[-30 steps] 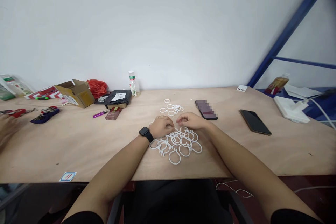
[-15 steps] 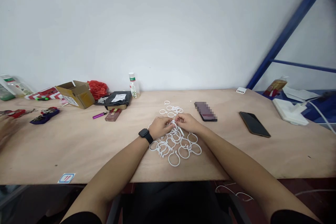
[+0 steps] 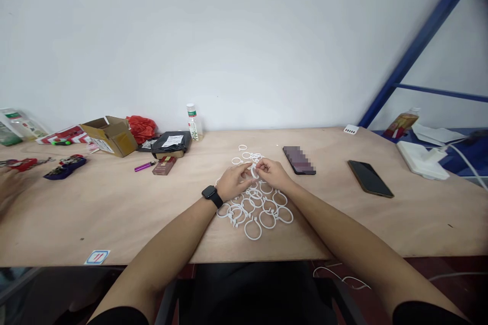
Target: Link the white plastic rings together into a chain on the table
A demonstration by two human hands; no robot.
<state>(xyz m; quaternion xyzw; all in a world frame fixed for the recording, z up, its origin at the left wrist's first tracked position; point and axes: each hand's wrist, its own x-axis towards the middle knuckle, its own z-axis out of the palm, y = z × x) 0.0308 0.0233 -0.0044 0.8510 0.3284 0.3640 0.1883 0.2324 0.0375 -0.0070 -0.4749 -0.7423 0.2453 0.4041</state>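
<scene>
White plastic rings with small clips, like curtain rings (image 3: 253, 238), lie in a loose pile in front of me, some of them overlapping. Above the pile, both hands meet at one white ring (image 3: 254, 171). My right hand (image 3: 272, 172) pinches this ring between thumb and fingertips. From the other side, my left hand (image 3: 234, 181), with a black watch at the wrist, has its fingers and thumb curved around the same ring. Fingers partly hide the ring and its clip. More rings (image 3: 237, 161) lie just beyond my hands.
A pixelated dark phone (image 3: 299, 160) and another phone (image 3: 369, 179) lie to the right, before a white power strip (image 3: 421, 161). Leftward are a red-brown box (image 3: 164, 165), a purple lighter (image 3: 144, 166), a black package (image 3: 171, 143), a bottle (image 3: 193, 124), a carton (image 3: 110, 137) and another person's hand (image 3: 13, 188).
The ring between my hands has turned and risen slightly, and the hanging white strip no longer shows. My left fingers have spread a little wider; the pile looks mostly the same.
</scene>
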